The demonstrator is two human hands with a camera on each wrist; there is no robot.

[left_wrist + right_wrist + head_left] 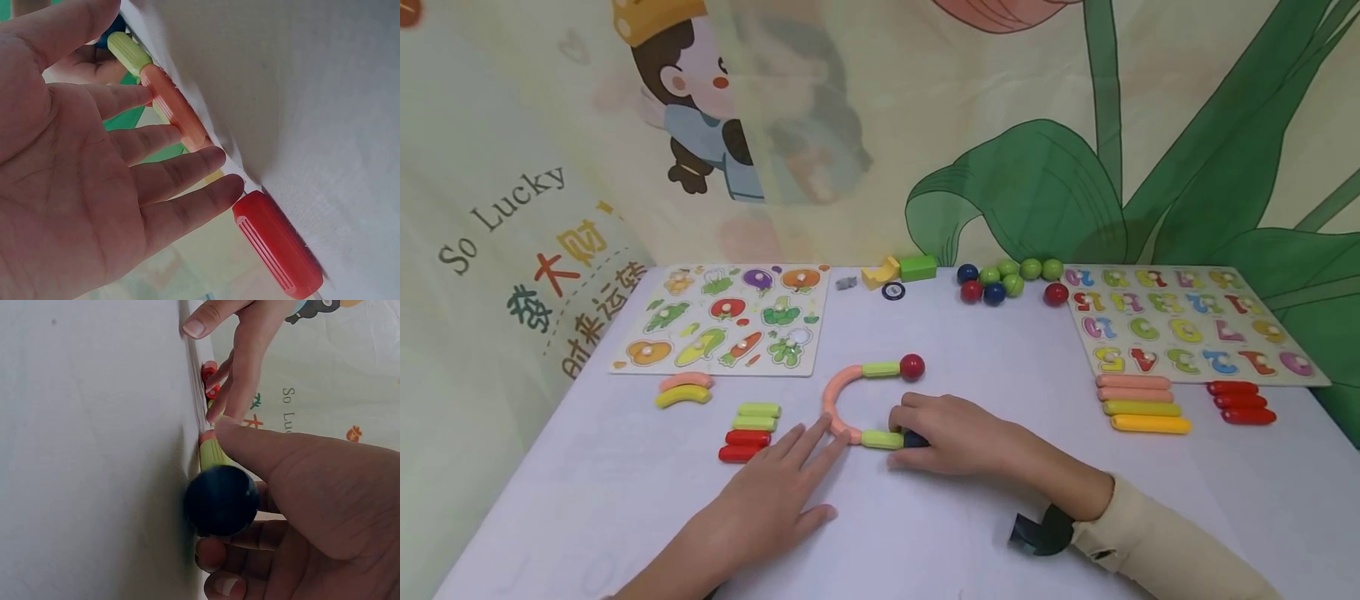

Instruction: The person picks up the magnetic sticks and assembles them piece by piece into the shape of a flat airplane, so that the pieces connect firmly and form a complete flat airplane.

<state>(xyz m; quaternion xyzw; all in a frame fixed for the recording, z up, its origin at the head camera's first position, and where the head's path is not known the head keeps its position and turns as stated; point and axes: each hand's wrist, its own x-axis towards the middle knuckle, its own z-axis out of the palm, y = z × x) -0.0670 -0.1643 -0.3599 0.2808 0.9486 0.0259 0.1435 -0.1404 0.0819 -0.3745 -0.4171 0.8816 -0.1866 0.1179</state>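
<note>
A C-shaped chain lies on the white table: a pink curved piece (832, 398), a light green rod at each upper and lower end, a red ball (912, 367) on the upper rod. On the lower green rod (882, 440) sits a dark blue ball (220, 501). My right hand (958, 433) holds this ball between thumb and curled fingers. Flat and spread, my left hand (775, 500) reaches with its fingertips to the pink piece's lower curve. Close beside its fingers lie short red rods (278, 244), with light green rods (757, 417) behind them.
A vegetable puzzle board (718, 321) lies back left, a number puzzle board (1195, 325) back right. Green, red and blue balls (1012, 285) cluster at the back near small blocks (917, 267). Pink and yellow curved pieces (683, 396) lie left; longer rods (1150, 423) lie right.
</note>
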